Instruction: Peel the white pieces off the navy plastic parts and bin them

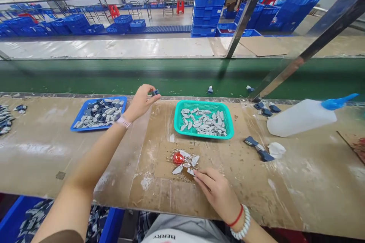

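Observation:
My left hand (143,100) is raised at the near edge of the green belt, pinching a small dark blue plastic part (155,92) between thumb and fingers. Low over the cardboard, my right hand (218,190) has its fingertips on a small light grey plastic piece (191,171). Several similar grey pieces (195,160) lie around a round red cap (178,158) that looks wet and glossy. Behind them stands a turquoise basket (203,136) holding many grey pieces. Left of it, near my left wrist, is a blue tray (94,128) of mixed grey and dark blue parts.
The green conveyor belt (176,74) crosses ahead, carrying two small parts. On the right lie a white squeeze bottle (302,117) with a blue nozzle and several dark blue parts (265,155). A slanted metal post (302,59) rises there. A blue bin (115,222) of parts sits below left.

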The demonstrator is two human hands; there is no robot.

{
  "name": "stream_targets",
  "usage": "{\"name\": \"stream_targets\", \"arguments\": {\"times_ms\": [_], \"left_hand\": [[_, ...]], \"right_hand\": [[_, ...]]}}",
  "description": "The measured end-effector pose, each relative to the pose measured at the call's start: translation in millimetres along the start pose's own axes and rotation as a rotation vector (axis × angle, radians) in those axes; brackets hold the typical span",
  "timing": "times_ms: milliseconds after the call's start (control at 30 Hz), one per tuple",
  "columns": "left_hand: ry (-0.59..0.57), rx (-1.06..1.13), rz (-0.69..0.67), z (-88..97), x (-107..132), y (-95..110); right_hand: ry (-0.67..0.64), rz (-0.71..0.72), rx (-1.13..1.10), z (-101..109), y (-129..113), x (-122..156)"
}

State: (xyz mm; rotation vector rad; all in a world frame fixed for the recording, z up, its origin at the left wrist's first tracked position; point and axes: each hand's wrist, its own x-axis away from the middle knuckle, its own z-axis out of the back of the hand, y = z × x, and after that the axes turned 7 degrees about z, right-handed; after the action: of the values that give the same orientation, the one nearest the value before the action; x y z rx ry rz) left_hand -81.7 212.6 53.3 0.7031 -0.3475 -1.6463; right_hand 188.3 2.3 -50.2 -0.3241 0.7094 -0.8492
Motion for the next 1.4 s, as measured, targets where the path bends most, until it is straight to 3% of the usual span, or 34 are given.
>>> {"name": "stream_targets", "arguments": {"times_ms": [100, 200, 267, 367, 467, 567, 700, 800, 900, 1200, 1300, 1400], "left_hand": [[0.018, 0.275, 0.059, 12.8, 72.3, -7.3], [0.007, 0.655, 0.25, 11.5, 151.7, 2.0], [0.001, 0.829, 0.39, 0.1, 192.3, 12.0], [0.048, 0.987, 0.524, -27.0, 225.1, 26.7], [-0.01, 1.056, 0.544, -52.0, 231.1, 42.5], [-0.182, 0.981, 0.504, -65.0, 226.1, 60.6], [-0.356, 0.891, 0.411, -68.9, 219.1, 82.3], [-0.413, 0.93, 0.37, -69.3, 216.2, 93.3], [-0.382, 0.88, 0.33, -69.0, 215.1, 100.5], [-0.228, 0.617, 0.305, -72.4, 219.9, 112.5], [-0.229, 0.609, 0.363, -76.3, 226.9, 104.2], [-0.151, 0.647, 0.493, -63.5, 244.9, 80.1]], "right_hand": [[-0.08, 0.046, 0.086, -0.5, -1.8, 1.1], [-0.07, -0.023, -0.069, 3.4, 1.4, -1.4], [-0.042, -0.188, -0.315, 7.8, 5.0, -4.8], [-0.083, -0.529, -0.762, 15.8, 9.0, -10.9], [-0.128, -0.76, -1.095, 23.7, 7.7, -16.8], [-0.062, -0.753, -1.132, 31.5, 0.3, -22.7], [0.165, -0.381, -0.769, 43.1, -15.1, -29.6], [0.238, -0.079, -0.491, 49.9, -25.7, -31.9], [0.222, 0.052, -0.385, 52.5, -31.9, -31.2], [0.096, 0.208, -0.131, 47.2, -44.2, -21.2], [-0.058, 0.256, -0.098, 41.8, -47.0, -19.5], [-0.216, 0.302, -0.273, 43.1, -34.5, -33.5]]}}
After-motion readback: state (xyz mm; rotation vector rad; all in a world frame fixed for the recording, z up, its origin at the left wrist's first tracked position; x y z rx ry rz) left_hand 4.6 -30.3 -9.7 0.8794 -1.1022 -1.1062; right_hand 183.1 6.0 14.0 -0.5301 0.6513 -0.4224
